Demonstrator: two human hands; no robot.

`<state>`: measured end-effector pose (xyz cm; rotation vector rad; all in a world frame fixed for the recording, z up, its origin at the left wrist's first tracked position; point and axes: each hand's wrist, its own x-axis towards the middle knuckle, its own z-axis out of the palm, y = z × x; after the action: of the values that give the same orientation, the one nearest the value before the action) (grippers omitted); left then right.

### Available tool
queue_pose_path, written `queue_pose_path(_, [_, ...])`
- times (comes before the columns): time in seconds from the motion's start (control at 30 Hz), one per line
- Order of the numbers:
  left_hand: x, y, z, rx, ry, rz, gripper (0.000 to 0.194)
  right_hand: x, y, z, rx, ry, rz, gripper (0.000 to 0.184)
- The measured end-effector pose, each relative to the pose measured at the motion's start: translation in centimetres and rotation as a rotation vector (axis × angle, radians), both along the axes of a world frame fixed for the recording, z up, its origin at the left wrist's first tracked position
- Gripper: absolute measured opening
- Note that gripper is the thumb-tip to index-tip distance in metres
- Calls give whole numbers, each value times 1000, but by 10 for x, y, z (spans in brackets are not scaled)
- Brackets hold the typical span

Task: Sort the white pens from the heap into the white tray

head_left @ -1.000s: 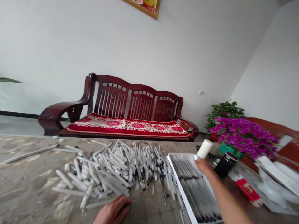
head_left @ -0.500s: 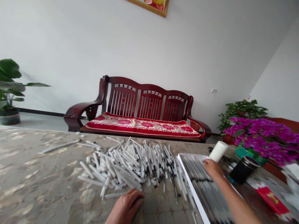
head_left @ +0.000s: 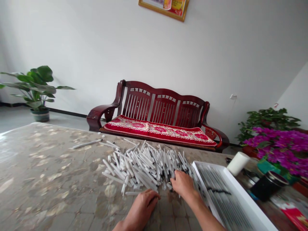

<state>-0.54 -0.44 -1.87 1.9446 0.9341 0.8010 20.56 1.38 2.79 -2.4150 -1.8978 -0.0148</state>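
Tubes of white plastic [head_left: 144,168] lie crisscrossed ahead; our right hand [head_left: 183,185], nearer, curls onto them, grip unclear; our left hand [head_left: 141,210] rests loosely curled, empty.

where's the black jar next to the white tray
In the head view, the black jar stands toward the right on the table, just right of the white tray, with a white cylinder to its left and the magenta flowers behind it.

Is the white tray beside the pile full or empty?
Full: the white tray is packed with long slim tubes lying side by side along its length, with no bare bottom showing, though they look blurred.
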Motion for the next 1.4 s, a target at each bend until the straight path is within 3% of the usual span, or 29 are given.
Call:
queue_pose_path(0.23, [1, 1, -3, -26, -38, 13, 26, 2, 1, 5, -100, -21, -65, 26])
queue_pose_path(0.4, [3, 4, -7, -155, -120, 89, 24, -1, -24, 16, -33, 50, -115, 27])
queue_pose_path(0.53, [5, 9, -8, -338, -256, 142, 30, -30, -56, 12, 91, 260, 63, 21])
queue_pose_path(0.63, [7, 12, -9, -407, -354, 108, 40, -54, -74, 1, 82, 303, 249, 12])
queue_pose_path(0.7, [8, 13, -10, -453, -394, 104, 44, -60, -78, -5, 64, 326, 291, 10])
queue_pose_path(0.8, [11, 15, -10, -517, -459, 174, 49, -46, -75, -9, 55, 495, 264, 10])
queue_pose_path(0.9, [11, 16, -6, -574, -540, 264, 53, -11, -64, -9, 137, 596, 133, 18])
queue_pose_path(1.07, [9, 17, 1, -670, -711, 324, 53, 32, -51, -17, 160, 436, -34, 23])
queue_pose_path(1.27, [9, 17, 0, -724, -759, 307, 53, 23, -49, -21, 33, 142, -93, 18])
queue_pose_path(1.4, [9, 16, 0, -726, -764, 310, 51, 18, -47, -15, -69, -14, -90, 34])
